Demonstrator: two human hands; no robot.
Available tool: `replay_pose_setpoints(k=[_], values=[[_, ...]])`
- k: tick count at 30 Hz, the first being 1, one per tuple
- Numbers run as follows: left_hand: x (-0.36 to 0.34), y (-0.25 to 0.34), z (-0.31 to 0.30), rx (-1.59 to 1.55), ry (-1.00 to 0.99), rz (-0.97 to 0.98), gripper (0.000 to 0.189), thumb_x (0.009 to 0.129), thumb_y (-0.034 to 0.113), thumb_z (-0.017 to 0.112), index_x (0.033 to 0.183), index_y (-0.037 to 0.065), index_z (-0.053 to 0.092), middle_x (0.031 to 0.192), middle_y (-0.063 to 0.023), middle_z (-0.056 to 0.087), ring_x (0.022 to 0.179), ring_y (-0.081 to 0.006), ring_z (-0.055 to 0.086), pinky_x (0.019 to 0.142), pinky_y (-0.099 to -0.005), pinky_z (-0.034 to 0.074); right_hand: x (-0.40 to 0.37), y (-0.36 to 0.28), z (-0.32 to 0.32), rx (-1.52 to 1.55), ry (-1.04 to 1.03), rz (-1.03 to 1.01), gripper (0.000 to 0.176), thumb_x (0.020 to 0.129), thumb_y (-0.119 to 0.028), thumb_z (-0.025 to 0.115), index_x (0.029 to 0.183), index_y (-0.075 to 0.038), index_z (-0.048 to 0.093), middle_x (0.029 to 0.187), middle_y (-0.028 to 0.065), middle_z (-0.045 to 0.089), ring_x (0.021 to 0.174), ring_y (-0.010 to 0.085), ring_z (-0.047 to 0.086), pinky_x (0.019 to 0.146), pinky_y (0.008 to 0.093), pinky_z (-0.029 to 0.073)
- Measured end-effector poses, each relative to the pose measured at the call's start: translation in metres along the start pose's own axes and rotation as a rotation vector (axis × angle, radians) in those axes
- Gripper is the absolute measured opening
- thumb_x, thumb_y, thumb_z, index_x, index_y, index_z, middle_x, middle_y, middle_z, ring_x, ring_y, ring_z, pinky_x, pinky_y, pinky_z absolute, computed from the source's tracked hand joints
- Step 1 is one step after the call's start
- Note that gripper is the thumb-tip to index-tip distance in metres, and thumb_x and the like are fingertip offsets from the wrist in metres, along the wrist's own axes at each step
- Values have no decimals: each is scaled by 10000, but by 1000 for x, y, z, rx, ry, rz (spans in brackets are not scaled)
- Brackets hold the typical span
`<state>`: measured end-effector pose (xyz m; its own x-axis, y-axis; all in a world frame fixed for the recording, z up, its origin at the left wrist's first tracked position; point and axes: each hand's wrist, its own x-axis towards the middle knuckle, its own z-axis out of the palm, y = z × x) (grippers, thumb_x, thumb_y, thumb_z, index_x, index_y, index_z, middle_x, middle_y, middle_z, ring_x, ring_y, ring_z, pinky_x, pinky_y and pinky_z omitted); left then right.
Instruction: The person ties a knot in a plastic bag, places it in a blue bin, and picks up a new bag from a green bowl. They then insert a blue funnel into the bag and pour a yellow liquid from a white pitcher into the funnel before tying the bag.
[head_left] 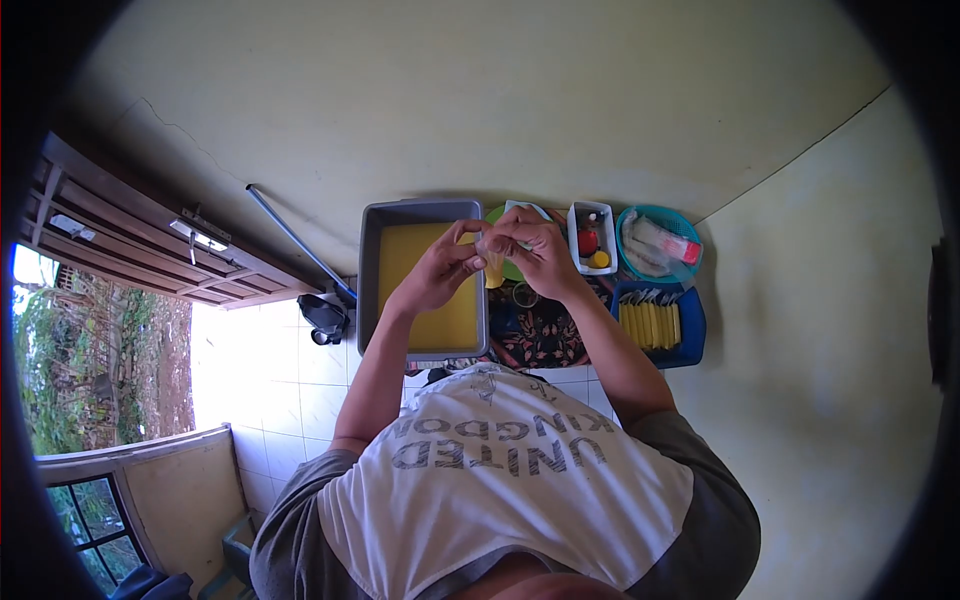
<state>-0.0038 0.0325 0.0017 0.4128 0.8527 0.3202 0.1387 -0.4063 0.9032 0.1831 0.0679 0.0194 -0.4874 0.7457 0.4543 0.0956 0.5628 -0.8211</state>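
Observation:
In front of my chest, both hands pinch the top of a small clear plastic bag (494, 271) with yellow liquid hanging at its bottom. My left hand (443, 270) is closed on the bag's left side, above the grey tub (484, 318). On the other side, my right hand (535, 252) is closed at the bag's top edge, with its fingers curled. Yellow liquid (432, 310) fills much of the tub. A green item (510, 268) is partly hidden behind my right hand. Below the hands stands a small clear round vessel (525, 295).
Right of my hands are a white box (577, 235) with red and yellow items and a teal basket (626, 262) of plastic packaging. Nearer, a blue basket (690, 345) holds several yellow-filled packets (648, 325). A patterned cloth (545, 335) lies beneath. A pole (300, 240) leans at left.

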Motion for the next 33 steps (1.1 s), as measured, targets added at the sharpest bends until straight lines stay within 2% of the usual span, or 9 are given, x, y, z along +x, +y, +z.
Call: replay_pose_setpoints(k=[7,9,12,13,15,19,25,27,33], values=[[15,-1,-19,-203,-167,61,235,908,213,554,890,-17,599,1112,-125,475,1050,-227,437,927,-335,322,15,-13,2,120,0,10,129,829,-191,650,833,-69,692,715,18,551,777,153,476,739,283,391],[16,-4,-18,-194,-149,68,305,918,282,544,871,-14,602,1133,-81,458,816,-109,445,573,-242,342,18,-19,2,179,7,44,129,831,-182,649,835,-60,692,702,17,525,764,147,468,740,276,385],[15,-2,-11,-220,-78,111,320,915,301,549,880,-10,615,970,-43,525,684,-77,422,539,-226,328,19,-26,2,204,-7,77,135,829,-169,652,835,-39,688,707,20,524,754,137,465,724,266,385],[13,-1,-10,-220,-77,111,320,915,301,549,880,-10,615,970,-43,525,684,-77,422,539,-226,328,20,-26,3,204,-8,77,135,829,-169,652,835,-39,688,707,20,524,754,137,465,724,266,385],[6,0,-9,-310,-122,-31,250,913,216,553,973,-16,627,1074,-110,571,972,-162,499,865,-295,392,20,-26,5,227,-7,98,156,832,-170,654,828,-16,682,717,17,528,727,109,459,677,255,391],[-3,-4,-4,-380,-137,-177,266,914,221,556,1017,-13,631,954,-84,639,882,-116,537,822,-270,422,19,-21,9,334,-37,142,182,852,-176,640,819,-1,676,770,13,537,706,86,454,635,245,397],[-11,-24,18,-336,220,-163,258,915,235,566,958,-4,652,750,9,630,688,-51,515,663,-209,434,-2,15,31,501,43,319,225,864,-207,640,999,-29,616,880,20,539,783,71,513,687,222,428],[-18,-37,17,-445,295,-391,254,928,255,543,901,35,668,667,62,564,551,-4,414,499,-175,336,-19,32,54,623,239,263,337,855,-213,653,1108,-24,536,920,18,554,854,74,539,765,216,436],[-32,-55,40,-679,506,-520,247,956,272,482,877,89,627,602,90,473,428,7,300,387,-179,225,-54,70,87,646,197,471,304,864,-189,641,1080,3,545,980,14,593,909,74,552,821,223,434]])
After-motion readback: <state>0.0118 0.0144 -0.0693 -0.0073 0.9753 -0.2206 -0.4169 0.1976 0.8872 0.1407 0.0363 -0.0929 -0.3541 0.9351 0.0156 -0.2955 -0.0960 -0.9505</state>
